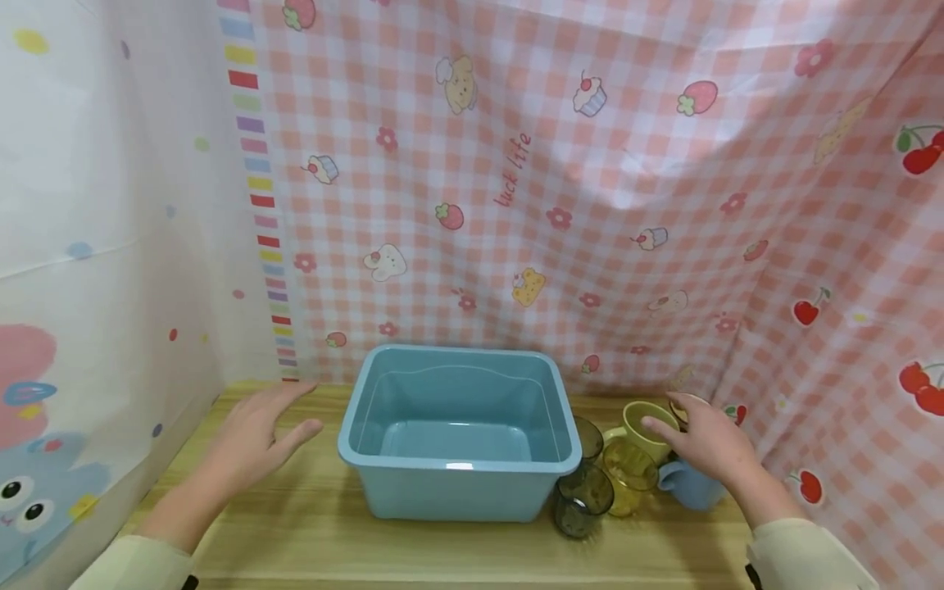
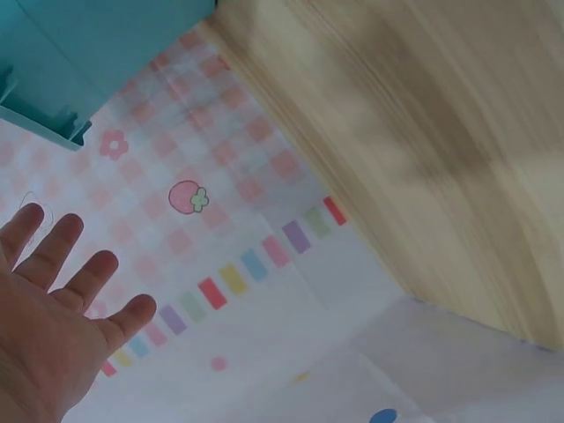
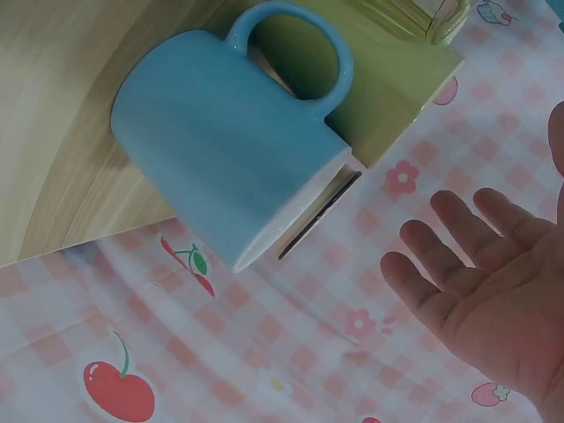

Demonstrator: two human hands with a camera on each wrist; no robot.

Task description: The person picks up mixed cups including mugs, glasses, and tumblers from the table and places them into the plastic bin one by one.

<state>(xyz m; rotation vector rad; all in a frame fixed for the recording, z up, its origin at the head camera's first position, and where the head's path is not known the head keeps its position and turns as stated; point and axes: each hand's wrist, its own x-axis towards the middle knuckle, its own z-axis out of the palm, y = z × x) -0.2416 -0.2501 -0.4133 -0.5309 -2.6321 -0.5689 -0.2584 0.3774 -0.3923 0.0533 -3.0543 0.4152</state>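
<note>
A light blue plastic tub (image 1: 457, 493) stands in the middle of the wooden table, nothing in it. My left hand (image 1: 254, 434) hovers to its left with straight, spread fingers and holds nothing. On the other side, my right hand (image 1: 711, 438) hangs over the cups, also with extended fingers and nothing in its grasp. Below it is a blue mug (image 3: 220, 145), its handle turned toward a yellow-green mug (image 1: 645, 428). An amber glass (image 1: 629, 471) stands in front of that mug. Two dark smoky glasses (image 1: 583, 501) sit against the tub's right side. Behind my right hand another cup is mostly hidden.
The wooden table (image 1: 295, 524) ends at a pink checked cloth (image 1: 472, 270) hanging behind it. A white patterned cloth (image 1: 170, 270) hangs at the left, and more checked cloth with cherries (image 1: 848, 352) closes the right side near the cups.
</note>
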